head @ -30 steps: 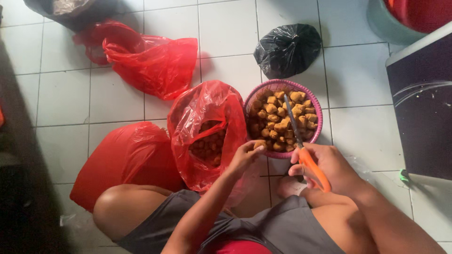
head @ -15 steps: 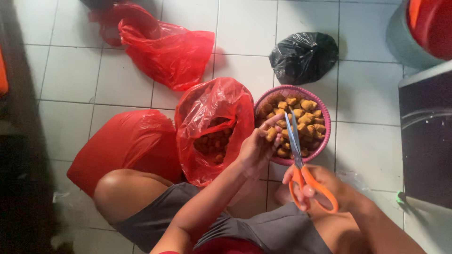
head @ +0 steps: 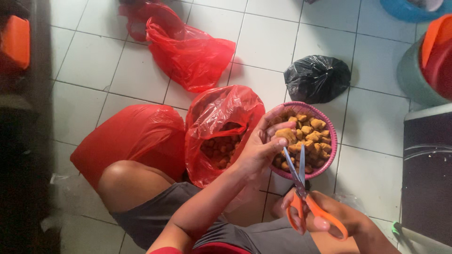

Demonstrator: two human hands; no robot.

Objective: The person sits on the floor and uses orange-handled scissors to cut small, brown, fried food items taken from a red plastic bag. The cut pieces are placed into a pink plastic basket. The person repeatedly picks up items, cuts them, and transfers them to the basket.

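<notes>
Left hand (head: 261, 150) pinches a brown piece (head: 286, 135) over the pink basket (head: 329, 155), presenting it to the blades; right hand (head: 325, 218) grips the orange scissors (head: 306, 197), blades parted. Open red bag (head: 221, 131) sits on the floor beside the basket.

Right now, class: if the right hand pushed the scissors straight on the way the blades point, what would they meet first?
Probably the golden-brown piece held in the left hand, just past the blade tips of the scissors in the right hand; depth is unclear.

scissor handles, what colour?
Orange. The scissors sit in the right hand, blades pointing at the pink basket. Shows clearly in the head view.
</notes>
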